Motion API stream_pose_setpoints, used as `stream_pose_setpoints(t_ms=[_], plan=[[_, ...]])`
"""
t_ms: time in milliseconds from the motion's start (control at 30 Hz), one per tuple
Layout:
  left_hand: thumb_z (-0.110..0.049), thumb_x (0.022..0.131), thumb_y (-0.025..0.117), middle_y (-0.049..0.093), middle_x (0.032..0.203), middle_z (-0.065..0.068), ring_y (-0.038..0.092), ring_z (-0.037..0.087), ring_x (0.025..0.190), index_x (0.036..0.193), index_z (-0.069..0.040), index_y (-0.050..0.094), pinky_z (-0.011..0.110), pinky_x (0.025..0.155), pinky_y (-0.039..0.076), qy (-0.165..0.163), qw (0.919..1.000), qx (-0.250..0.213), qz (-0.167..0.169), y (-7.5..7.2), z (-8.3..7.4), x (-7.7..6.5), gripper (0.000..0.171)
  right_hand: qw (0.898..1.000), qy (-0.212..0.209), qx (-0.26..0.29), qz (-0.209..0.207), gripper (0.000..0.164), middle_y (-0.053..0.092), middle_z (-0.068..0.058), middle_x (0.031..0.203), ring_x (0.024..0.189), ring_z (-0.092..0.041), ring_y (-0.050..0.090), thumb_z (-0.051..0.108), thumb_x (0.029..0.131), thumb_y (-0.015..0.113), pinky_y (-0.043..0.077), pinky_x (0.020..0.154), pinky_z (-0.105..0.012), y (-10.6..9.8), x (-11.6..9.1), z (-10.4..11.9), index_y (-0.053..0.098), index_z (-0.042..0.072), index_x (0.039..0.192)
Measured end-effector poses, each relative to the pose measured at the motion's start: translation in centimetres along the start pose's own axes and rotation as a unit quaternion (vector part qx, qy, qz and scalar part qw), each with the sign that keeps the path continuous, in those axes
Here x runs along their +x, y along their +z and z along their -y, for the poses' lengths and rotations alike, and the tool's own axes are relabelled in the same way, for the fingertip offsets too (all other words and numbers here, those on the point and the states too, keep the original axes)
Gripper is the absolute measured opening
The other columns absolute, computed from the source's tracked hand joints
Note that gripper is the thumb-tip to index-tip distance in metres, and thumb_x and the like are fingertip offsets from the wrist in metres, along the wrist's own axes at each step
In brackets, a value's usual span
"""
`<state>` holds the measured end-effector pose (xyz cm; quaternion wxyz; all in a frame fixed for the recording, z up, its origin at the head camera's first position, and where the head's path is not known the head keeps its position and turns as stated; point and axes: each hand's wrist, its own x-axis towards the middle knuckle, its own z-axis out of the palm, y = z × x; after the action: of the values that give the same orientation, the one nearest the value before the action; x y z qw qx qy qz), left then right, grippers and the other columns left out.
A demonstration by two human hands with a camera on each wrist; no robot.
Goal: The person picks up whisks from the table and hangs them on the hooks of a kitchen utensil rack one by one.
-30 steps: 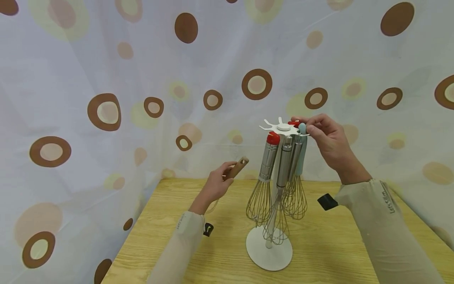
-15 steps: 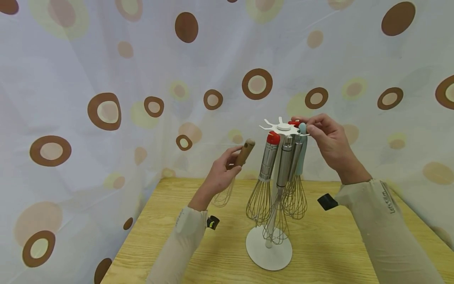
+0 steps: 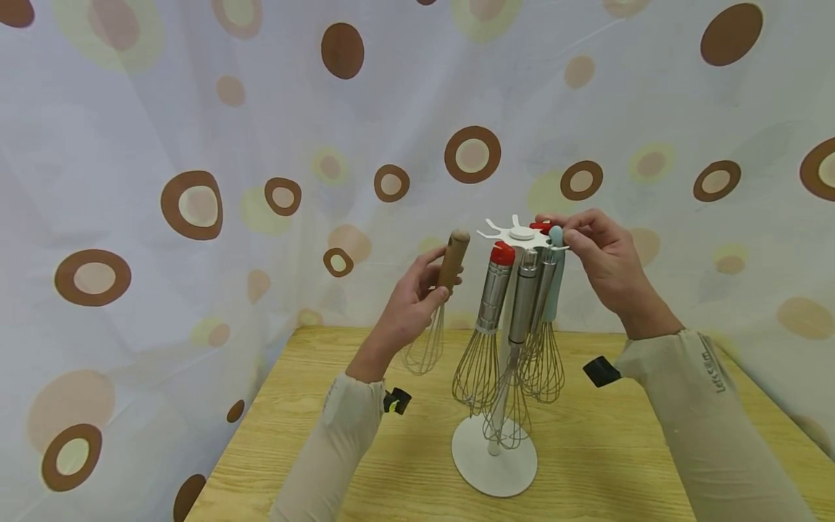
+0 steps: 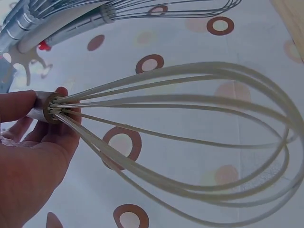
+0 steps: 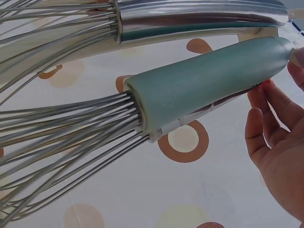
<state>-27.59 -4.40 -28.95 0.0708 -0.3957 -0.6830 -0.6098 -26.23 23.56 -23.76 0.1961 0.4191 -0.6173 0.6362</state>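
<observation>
My left hand (image 3: 414, 304) grips a whisk by its wooden handle (image 3: 453, 261), which stands nearly upright left of a white whisk stand (image 3: 494, 475). The pale loops (image 4: 190, 99) of that whisk fill the left wrist view, apart from the stand. At the stand's top, my right hand (image 3: 609, 264) pinches the hooked rim beside a whisk with a teal handle (image 5: 204, 80). Its thumb lies by the teal tip, and the other fingers reach behind, near a red handle end (image 3: 541, 228). Whether the fingers also press the teal handle I cannot tell.
A red-topped metal whisk (image 3: 493, 297) and a steel-handled whisk (image 3: 522, 304) hang at the stand's front. Bare prongs (image 3: 491, 226) stick out at its left and back. The stand is on a wooden table (image 3: 365, 464) before a patterned curtain (image 3: 261, 87).
My left hand has risen and moved right towards the stand, turning the wooden-handled whisk from tilted to nearly upright. The right hand has stayed at the stand's top.
</observation>
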Motion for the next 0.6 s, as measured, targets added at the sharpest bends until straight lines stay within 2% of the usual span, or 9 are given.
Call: stream_pose_setpoints(t_ms=[200, 600], plan=[[0.005, 0.098, 0.041, 0.049, 0.134, 0.017, 0.053, 0.029, 0.118, 0.147, -0.014, 0.029, 0.037, 0.096, 0.044, 0.021, 0.9994, -0.026, 0.002, 0.1, -0.2, 0.3, 0.054, 1.000, 0.004, -0.013, -0.012, 0.009, 0.063, -0.008, 0.122, 0.120, -0.022, 0.051, -0.001, 0.097, 0.046, 0.036, 0.099, -0.027, 0.0, 0.0, -0.1, 0.055, -0.001, 0.094], [0.005, 0.098, 0.039, 0.042, 0.134, 0.022, 0.052, 0.030, 0.117, 0.149, -0.008, 0.027, 0.038, 0.095, 0.045, 0.042, 0.9960, -0.072, 0.033, 0.4, -1.0, 0.8, 0.053, 1.000, 0.009, -0.009, 0.003, 0.012, 0.060, -0.009, 0.125, 0.122, -0.021, 0.049, -0.002, 0.098, 0.045, 0.034, 0.101, -0.027, -0.1, -0.1, 0.1, 0.056, 0.001, 0.099]])
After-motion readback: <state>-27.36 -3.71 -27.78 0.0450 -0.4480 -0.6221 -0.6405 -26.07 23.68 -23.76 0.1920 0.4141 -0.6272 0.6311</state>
